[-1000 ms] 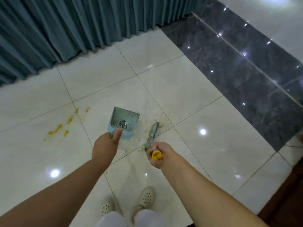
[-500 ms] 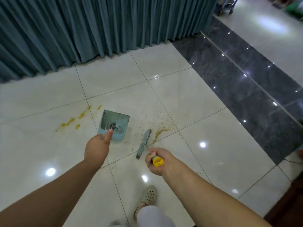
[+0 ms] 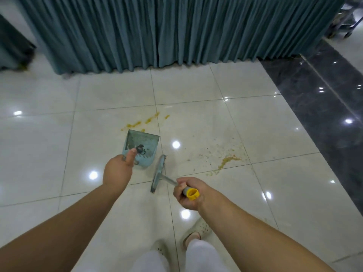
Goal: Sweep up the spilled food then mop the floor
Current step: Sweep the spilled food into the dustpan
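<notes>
Sweeping is only partly done: your left hand (image 3: 117, 171) is closed around the dustpan (image 3: 141, 149) handle, your right hand (image 3: 188, 193) gripping the broom (image 3: 158, 172) just right of the pan. Some debris sits inside the dustpan, but yellow spilled food (image 3: 144, 122) remains just beyond it and another smear (image 3: 225, 161) well to its right; mopping hasn't begun.

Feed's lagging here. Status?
Left hand holds dustpan, right hand holds broom. Yellow spill still on floor. Path clear.

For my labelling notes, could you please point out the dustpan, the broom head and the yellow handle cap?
dustpan (image 3: 144, 143), head view, inner tray.
broom head (image 3: 158, 172), head view, mid-bar.
yellow handle cap (image 3: 192, 193), head view, cap rim.
</notes>
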A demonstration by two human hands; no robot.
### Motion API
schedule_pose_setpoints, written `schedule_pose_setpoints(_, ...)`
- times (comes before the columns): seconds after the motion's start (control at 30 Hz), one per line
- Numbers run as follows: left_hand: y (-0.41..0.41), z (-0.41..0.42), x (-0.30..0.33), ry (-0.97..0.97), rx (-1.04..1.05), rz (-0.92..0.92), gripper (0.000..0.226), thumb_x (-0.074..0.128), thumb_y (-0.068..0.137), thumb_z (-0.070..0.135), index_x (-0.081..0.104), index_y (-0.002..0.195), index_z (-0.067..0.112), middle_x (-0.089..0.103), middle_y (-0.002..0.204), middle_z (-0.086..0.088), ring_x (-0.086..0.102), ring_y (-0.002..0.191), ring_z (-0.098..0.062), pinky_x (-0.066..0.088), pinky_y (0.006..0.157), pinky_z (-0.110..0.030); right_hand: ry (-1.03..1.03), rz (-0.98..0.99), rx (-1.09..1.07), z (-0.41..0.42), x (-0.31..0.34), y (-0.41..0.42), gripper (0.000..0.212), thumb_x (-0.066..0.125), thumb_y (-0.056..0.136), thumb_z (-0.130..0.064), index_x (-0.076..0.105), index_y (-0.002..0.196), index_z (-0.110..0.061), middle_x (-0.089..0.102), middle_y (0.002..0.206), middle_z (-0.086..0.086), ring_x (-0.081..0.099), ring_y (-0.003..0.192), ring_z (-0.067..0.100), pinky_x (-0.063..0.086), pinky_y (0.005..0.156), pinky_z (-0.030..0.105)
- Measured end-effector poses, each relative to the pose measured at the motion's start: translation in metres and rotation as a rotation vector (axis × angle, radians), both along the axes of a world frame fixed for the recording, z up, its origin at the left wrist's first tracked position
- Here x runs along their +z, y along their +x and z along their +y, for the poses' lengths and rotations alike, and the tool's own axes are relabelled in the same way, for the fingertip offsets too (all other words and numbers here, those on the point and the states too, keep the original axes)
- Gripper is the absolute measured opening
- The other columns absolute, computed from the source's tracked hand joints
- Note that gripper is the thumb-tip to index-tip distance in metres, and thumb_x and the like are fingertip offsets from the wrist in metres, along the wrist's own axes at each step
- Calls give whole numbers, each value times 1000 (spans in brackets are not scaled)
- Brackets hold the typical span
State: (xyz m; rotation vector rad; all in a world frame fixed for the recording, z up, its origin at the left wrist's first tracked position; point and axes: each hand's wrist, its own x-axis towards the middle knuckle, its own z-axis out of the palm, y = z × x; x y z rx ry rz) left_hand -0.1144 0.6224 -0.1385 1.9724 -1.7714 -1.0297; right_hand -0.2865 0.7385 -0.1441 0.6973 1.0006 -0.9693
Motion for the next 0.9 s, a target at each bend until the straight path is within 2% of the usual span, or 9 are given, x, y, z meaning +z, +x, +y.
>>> schedule_pose_setpoints(0.1, 33, 1, -2, 8, 101, -2, 72, 34, 92, 61, 62, 82, -5, 65, 78, -26, 59, 67, -37, 52, 68, -43, -7, -68, 81, -10, -8, 33, 10, 49, 94, -5, 46, 85, -1, 37, 62, 2, 41, 23, 13, 36, 25, 14)
schedule_pose_setpoints(0.2, 57, 3, -8, 6, 175, 1, 73, 35, 92, 61, 62, 83, -6, 63, 77, -26, 55, 64, -32, 52, 68, -43, 25, -97, 147, -22, -18, 55, 13, 51, 92, -4, 45, 80, -2, 37, 63, 2, 41, 23, 14, 37, 26, 14)
schedule_pose_setpoints(0.37, 69, 6, -20, 9, 214, -40, 69, 34, 94, 58, 62, 83, -4, 65, 79, -25, 62, 71, -39, 53, 68, -45, 62, -99, 234, -41, -38, 54, 17, 50, 92, -1, 45, 76, -2, 40, 48, 8, 41, 23, 15, 37, 26, 14)
schedule_pose_setpoints(0.47, 56, 9, -26, 23, 200, -80, 68, 33, 95, 56, 62, 84, -6, 65, 80, -27, 64, 74, -42, 55, 70, -48, 75, -57, 241, -49, -42, 29, 12, 48, 93, -1, 46, 81, 0, 40, 58, 8, 40, 23, 15, 38, 26, 13)
schedule_pose_setpoints(0.57, 30, 13, -34, 74, 234, -82, 70, 31, 95, 57, 61, 82, -5, 64, 77, -23, 64, 74, -39, 54, 69, -43, 81, 12, 219, -52, -46, -9, 12, 47, 95, -3, 46, 83, -1, 40, 66, 7, 39, 22, 15, 38, 26, 12)
schedule_pose_setpoints(0.63, 9, 16, -41, 106, 263, -55, 70, 33, 94, 59, 61, 82, -4, 61, 73, -19, 64, 75, -38, 52, 68, -40, 78, 56, 200, -52, -48, -37, 11, 46, 96, -4, 47, 86, 1, 41, 66, 9, 39, 22, 14, 37, 26, 12)
schedule_pose_setpoints(0.73, -24, 18, -53, 124, 306, -39, 71, 33, 90, 65, 57, 71, 1, 63, 71, -21, 63, 68, -38, 54, 68, -44, 81, 109, 176, -51, -52, -86, 12, 45, 96, -5, 47, 87, 2, 41, 65, 9, 39, 23, 13, 36, 26, 12)
schedule_pose_setpoints(0.9, -79, 16, -65, 131, 338, -32, 70, 28, 92, 64, 54, 74, 1, 62, 74, -23, 62, 69, -38, 50, 65, -40, 74, 198, 114, -50, -53, -164, 10, 42, 97, -2, 44, 87, 0, 42, 57, 10, 37, 22, 13, 34, 25, 11)
